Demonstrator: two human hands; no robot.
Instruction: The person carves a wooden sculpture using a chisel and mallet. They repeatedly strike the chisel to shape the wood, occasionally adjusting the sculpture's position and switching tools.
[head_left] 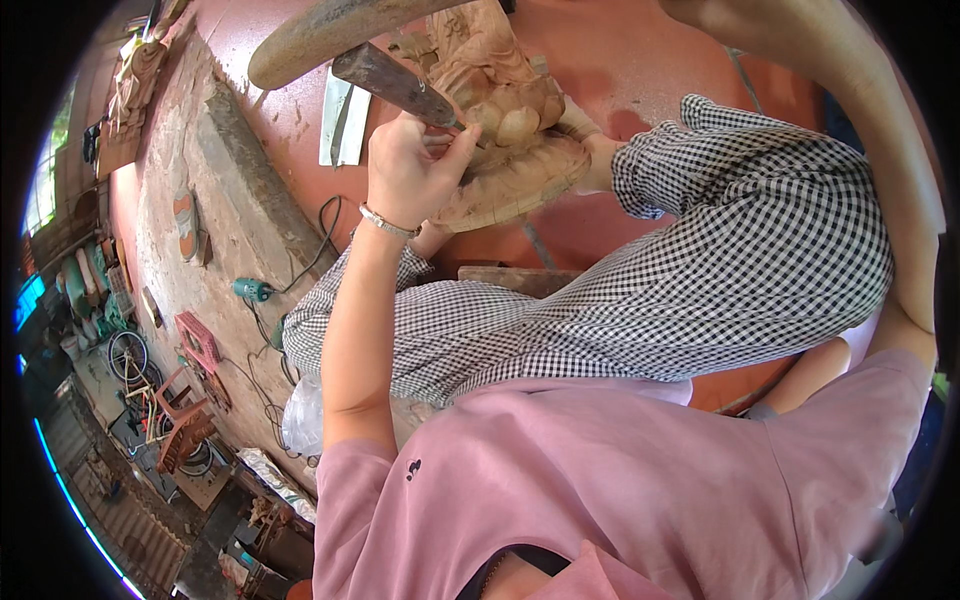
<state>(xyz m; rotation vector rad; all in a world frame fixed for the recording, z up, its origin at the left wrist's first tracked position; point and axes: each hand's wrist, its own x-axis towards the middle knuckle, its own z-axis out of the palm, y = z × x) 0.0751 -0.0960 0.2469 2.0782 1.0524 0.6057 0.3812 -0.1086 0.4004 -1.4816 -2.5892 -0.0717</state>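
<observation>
My left hand [405, 170], with a bracelet on its wrist, is closed around a chisel [395, 85] with a worn, dark wooden handle. The chisel's lower end meets a wood carving [505, 120] with petal-like shapes and a broad, rough base [515, 190]. Just above the chisel handle, a thick, rounded wooden mallet [330, 38] reaches in from the top edge. My right forearm [830, 50] curves up the right side and leaves the picture at the top. The right hand is beyond that edge, so its grip on anything is hidden.
My legs in checked trousers [630, 280] flank the carving, a foot [598, 160] against its base. A large wooden slab [250, 170] on the left bears a green power tool [252, 290] with a cord. A pale flat sheet [345, 120] lies on the red tiled floor [640, 60].
</observation>
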